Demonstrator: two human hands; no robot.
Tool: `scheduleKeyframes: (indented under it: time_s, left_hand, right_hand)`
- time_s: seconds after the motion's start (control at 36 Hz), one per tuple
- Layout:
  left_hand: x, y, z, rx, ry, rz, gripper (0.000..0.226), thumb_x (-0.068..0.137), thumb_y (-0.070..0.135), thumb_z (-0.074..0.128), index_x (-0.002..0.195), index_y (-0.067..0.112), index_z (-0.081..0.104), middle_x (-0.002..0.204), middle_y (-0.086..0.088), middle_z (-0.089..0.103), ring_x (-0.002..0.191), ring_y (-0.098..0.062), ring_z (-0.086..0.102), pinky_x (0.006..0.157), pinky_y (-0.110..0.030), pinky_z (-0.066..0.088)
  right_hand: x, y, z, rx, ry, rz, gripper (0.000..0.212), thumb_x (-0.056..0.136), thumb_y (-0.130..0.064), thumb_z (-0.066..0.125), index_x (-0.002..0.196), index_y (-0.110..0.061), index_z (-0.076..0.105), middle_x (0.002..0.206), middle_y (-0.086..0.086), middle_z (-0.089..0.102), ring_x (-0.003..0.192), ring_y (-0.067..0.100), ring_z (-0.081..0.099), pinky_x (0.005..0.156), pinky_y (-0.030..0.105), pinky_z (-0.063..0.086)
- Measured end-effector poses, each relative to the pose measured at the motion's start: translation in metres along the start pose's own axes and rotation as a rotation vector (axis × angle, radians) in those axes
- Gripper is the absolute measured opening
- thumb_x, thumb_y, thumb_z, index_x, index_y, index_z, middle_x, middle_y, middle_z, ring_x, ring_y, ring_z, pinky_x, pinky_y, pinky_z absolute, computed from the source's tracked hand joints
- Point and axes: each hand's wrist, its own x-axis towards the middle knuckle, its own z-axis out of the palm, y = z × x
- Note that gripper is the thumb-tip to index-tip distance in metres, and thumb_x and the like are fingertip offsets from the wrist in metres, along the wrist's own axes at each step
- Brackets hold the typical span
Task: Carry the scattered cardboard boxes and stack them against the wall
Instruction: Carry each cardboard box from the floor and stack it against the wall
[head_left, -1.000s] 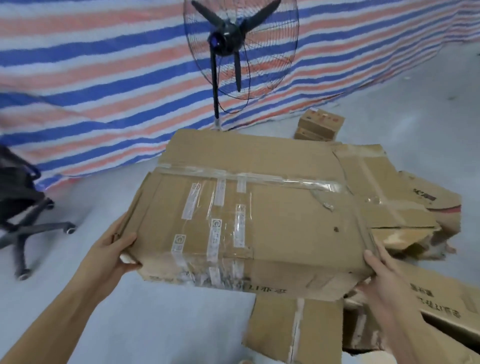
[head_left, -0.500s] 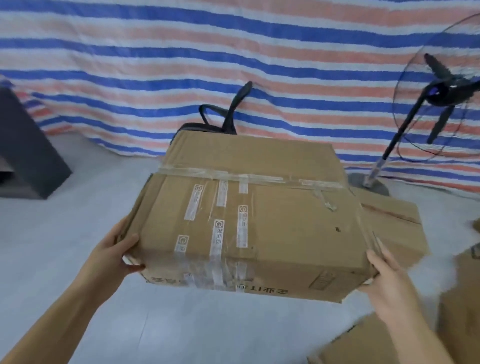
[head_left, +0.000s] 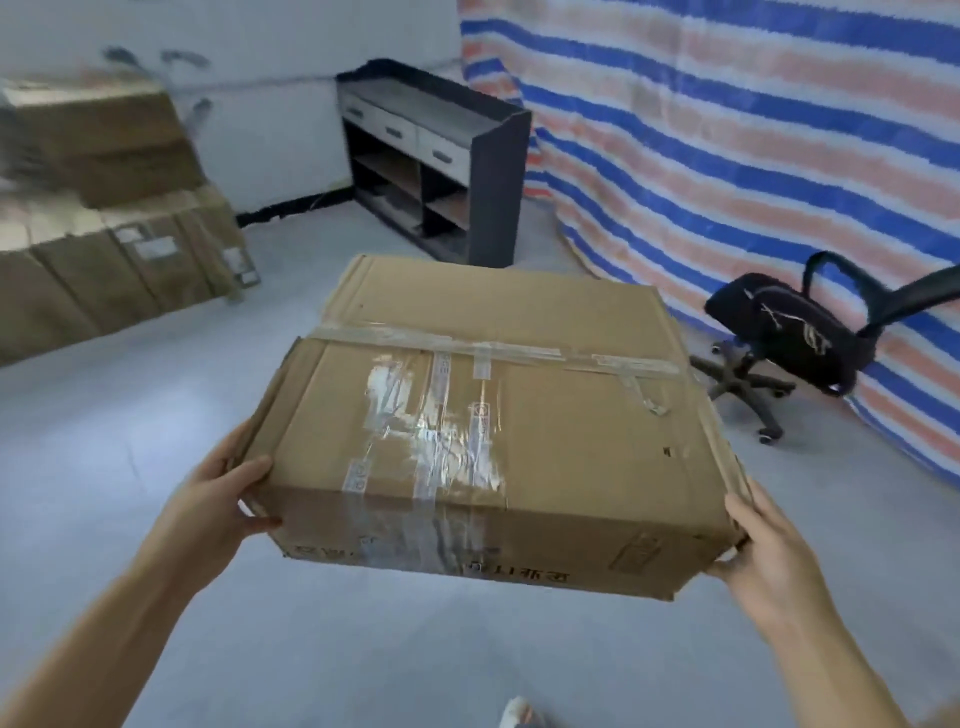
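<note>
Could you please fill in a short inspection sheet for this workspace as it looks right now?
Surface: pale grey floor, bare where it shows.
Job's things: taped cardboard box held off the floor in both hands; stacked boxes stand against the white wall at far left, blurred.
Clutter: black office chair by the tarp; dark shelf unit in the corner.
Grips: left hand holds the box's near left corner, thumb on top; right hand holds its near right corner.
Cables: a dark line runs along the wall base; cannot tell whether it is a cable.
Surroundings: striped tarp hanging at right; a shoe tip at bottom edge.
</note>
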Motion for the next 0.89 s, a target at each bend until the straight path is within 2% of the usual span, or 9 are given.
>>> scheduleKeyframes:
  time_s: [0.06, 0.14, 0.25, 0.36, 0.5, 0.58, 0.69, 0.81, 0.89]
  left_hand:
    - [-0.005, -0.001, -0.022, -0.033, 0.089, 0.014, 0.045, 0.097, 0.005, 0.045, 0.135, 0.029, 0.05, 0.117, 0.008, 0.059, 0.098, -0.014, 0.054, 0.068, -0.045, 0.053]
    - [-0.006, -0.003, -0.038, -0.054, 0.158, 0.016, 0.046, 0.096, 0.003, 0.046, 0.132, 0.03, 0.051, 0.114, 0.01, 0.06, 0.094, -0.01, 0.055, 0.06, -0.041, 0.055]
    - [0.003, -0.002, -0.062, -0.1, 0.284, 0.019, 0.046, 0.096, 0.003, 0.047, 0.131, 0.032, 0.051, 0.113, 0.01, 0.058, 0.091, -0.01, 0.054, 0.06, -0.042, 0.054]
    - [0.02, 0.003, -0.075, -0.141, 0.39, 0.032, 0.043, 0.096, 0.004, 0.047, 0.129, 0.032, 0.052, 0.113, 0.008, 0.058, 0.089, -0.01, 0.055, 0.057, -0.04, 0.054]
    - [0.047, 0.009, -0.076, -0.2, 0.467, 0.047, 0.044, 0.096, 0.005, 0.047, 0.13, 0.032, 0.051, 0.114, 0.009, 0.059, 0.095, -0.011, 0.055, 0.071, -0.049, 0.051]
    - [0.064, 0.01, -0.075, -0.238, 0.507, 0.057, 0.045, 0.096, 0.006, 0.047, 0.134, 0.031, 0.05, 0.119, 0.006, 0.057, 0.1, -0.013, 0.054, 0.078, -0.056, 0.049]
    - [0.078, 0.007, -0.085, -0.311, 0.562, 0.055, 0.045, 0.097, 0.006, 0.047, 0.134, 0.031, 0.051, 0.129, 0.003, 0.055, 0.105, -0.015, 0.054, 0.078, -0.056, 0.049]
    - [0.095, 0.012, -0.114, -0.349, 0.627, 0.057, 0.043, 0.096, 0.006, 0.047, 0.13, 0.032, 0.054, 0.126, 0.004, 0.057, 0.104, -0.017, 0.054, 0.069, -0.05, 0.052]
    - [0.11, 0.017, -0.145, -0.373, 0.684, 0.065, 0.04, 0.097, 0.003, 0.045, 0.122, 0.031, 0.058, 0.115, 0.01, 0.063, 0.098, -0.01, 0.057, 0.059, -0.046, 0.056]
  right_hand:
    - [0.015, 0.002, 0.029, -0.046, -0.083, 0.01, 0.032, 0.1, -0.013, 0.041, 0.119, -0.032, 0.058, 0.097, -0.019, 0.071, 0.087, 0.008, 0.063, 0.06, 0.03, 0.05]
    - [0.035, 0.003, 0.057, -0.053, -0.117, 0.035, 0.038, 0.1, -0.012, 0.042, 0.135, -0.026, 0.05, 0.113, -0.013, 0.066, 0.094, 0.011, 0.062, 0.059, 0.028, 0.052]
    - [0.071, 0.007, 0.112, -0.1, -0.211, 0.086, 0.036, 0.1, -0.012, 0.043, 0.132, -0.025, 0.053, 0.104, -0.014, 0.068, 0.092, 0.013, 0.061, 0.052, 0.027, 0.054]
    - [0.108, 0.006, 0.161, -0.159, -0.311, 0.108, 0.037, 0.1, -0.012, 0.042, 0.134, -0.021, 0.053, 0.111, -0.007, 0.067, 0.091, 0.016, 0.06, 0.05, 0.024, 0.051]
    - [0.159, -0.009, 0.217, -0.228, -0.423, 0.108, 0.035, 0.1, -0.013, 0.043, 0.132, -0.021, 0.054, 0.108, -0.005, 0.067, 0.089, 0.015, 0.058, 0.047, 0.026, 0.052]
    - [0.186, -0.019, 0.254, -0.277, -0.49, 0.085, 0.034, 0.1, -0.013, 0.042, 0.131, -0.021, 0.054, 0.107, -0.008, 0.067, 0.085, 0.012, 0.059, 0.049, 0.028, 0.052]
    - [0.211, -0.02, 0.306, -0.331, -0.548, 0.067, 0.033, 0.1, -0.013, 0.041, 0.128, -0.025, 0.056, 0.106, -0.007, 0.066, 0.082, 0.011, 0.057, 0.059, 0.035, 0.047]
    - [0.225, -0.008, 0.366, -0.369, -0.619, 0.079, 0.034, 0.1, -0.013, 0.041, 0.129, -0.025, 0.055, 0.104, -0.006, 0.065, 0.079, 0.013, 0.053, 0.061, 0.036, 0.043]
    - [0.227, 0.01, 0.416, -0.409, -0.678, 0.094, 0.032, 0.101, -0.013, 0.04, 0.121, -0.029, 0.06, 0.099, -0.01, 0.069, 0.081, 0.014, 0.053, 0.066, 0.04, 0.039]
